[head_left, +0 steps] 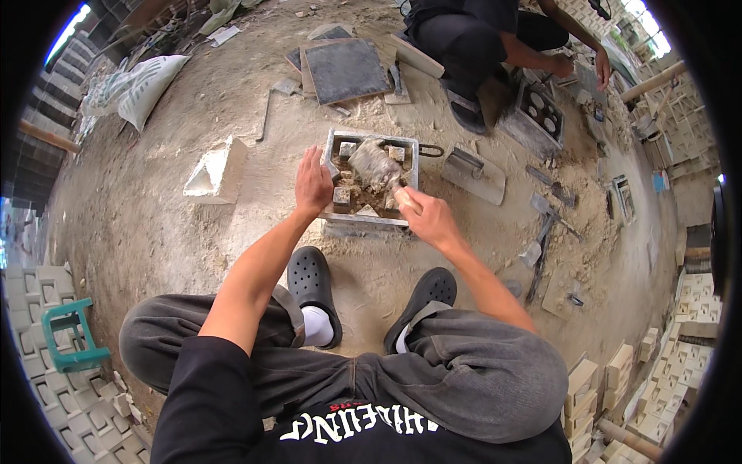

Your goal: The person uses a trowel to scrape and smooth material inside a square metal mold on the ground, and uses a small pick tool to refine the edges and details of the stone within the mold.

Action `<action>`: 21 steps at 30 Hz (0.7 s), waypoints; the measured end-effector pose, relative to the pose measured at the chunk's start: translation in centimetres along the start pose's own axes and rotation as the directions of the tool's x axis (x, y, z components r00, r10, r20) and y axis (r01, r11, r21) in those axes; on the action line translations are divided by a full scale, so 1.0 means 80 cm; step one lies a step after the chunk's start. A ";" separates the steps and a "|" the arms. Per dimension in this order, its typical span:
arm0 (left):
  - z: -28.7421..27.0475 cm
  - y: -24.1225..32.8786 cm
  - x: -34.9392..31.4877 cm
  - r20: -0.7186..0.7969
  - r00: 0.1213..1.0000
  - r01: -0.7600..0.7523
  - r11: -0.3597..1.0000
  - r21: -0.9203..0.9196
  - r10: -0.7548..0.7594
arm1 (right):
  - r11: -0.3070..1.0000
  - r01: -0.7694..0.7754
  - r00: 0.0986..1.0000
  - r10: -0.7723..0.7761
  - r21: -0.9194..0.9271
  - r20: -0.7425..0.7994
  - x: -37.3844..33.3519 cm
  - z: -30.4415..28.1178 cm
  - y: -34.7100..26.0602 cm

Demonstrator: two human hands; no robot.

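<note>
At twelve o'clock, the right hand point(431, 221) wraps its fingers round a wooden-handled trowel point(379, 164) over a rectangular mould point(415, 164); the left hand point(313, 185), fingers extended, rests at its nine-o'clock rim. White lettering point(371, 418) marks the black T-shirt point(348, 446) at six.

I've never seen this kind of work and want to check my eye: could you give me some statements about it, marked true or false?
1. The right hand holds the trowel. True.
2. The left hand is also on the trowel. False: it is at the left side of the rectangular frame.
3. The person wears dark clogs. True.
4. The green stool stands at the picture's right edge. False: it is on the left.
5. Nobody else is nearby. False: another person crouches beyond the frame, to the right.
</note>
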State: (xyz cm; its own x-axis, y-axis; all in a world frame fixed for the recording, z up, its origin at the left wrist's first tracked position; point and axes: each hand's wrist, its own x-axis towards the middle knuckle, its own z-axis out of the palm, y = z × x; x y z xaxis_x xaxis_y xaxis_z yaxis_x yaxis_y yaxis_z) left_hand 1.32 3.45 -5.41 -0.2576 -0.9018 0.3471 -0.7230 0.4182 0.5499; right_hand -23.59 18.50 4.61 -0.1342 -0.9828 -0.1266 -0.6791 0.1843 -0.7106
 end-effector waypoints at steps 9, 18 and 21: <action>0.022 0.012 0.012 -0.098 0.965 0.231 0.964 -0.130 -0.244 | 0.999 0.013 1.000 -0.013 0.047 0.005 -0.012 -0.011 0.005; 0.034 0.066 0.017 0.084 0.973 -0.217 0.976 0.035 0.213 | 0.985 -0.031 0.967 -0.014 -0.171 -0.255 0.001 -0.034 0.019; 0.043 0.109 0.043 0.236 0.953 -0.215 0.971 0.100 0.187 | 0.977 -0.048 0.961 -0.012 -0.208 -0.277 -0.002 -0.051 0.026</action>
State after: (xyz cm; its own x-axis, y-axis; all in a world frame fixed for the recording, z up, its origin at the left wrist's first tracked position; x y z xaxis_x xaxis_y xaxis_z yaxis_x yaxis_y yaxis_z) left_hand -8.04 3.63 -2.04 -0.5323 -0.8074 0.2544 -0.7108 0.5896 0.3837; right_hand -27.89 19.09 5.98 -0.3210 -0.9438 0.0790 -0.8073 0.2291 -0.5438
